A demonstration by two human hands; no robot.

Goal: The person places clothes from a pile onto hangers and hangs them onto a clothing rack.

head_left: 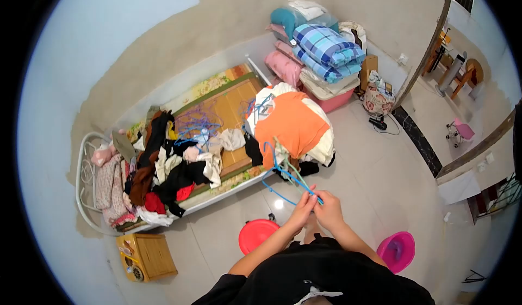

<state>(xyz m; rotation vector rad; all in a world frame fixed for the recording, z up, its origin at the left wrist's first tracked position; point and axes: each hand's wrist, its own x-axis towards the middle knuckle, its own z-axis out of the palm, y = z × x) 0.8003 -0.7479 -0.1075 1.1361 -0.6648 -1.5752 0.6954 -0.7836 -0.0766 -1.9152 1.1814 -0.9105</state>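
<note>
In front of my body, my left hand (302, 211) and my right hand (328, 208) come together, fingers closed around the ends of clothes hangers. A blue hanger (278, 168) points away from me toward the bed, and a pale green hanger (294, 173) lies alongside it. Just beyond them, an orange garment (291, 122) tops a pile of clothes at the bed's right end. More hangers (198, 124), blue and purple, lie tangled on the bed boards. Exactly how many hangers I hold is hard to make out.
The white-framed bed (217, 200) carries heaped clothes (155, 169) on its left. A red stool (257, 235) and a pink bucket (397, 252) stand on the tiled floor. Folded blue plaid bedding (329, 46) tops a stack at the back. A wooden cabinet (155, 256) is lower left.
</note>
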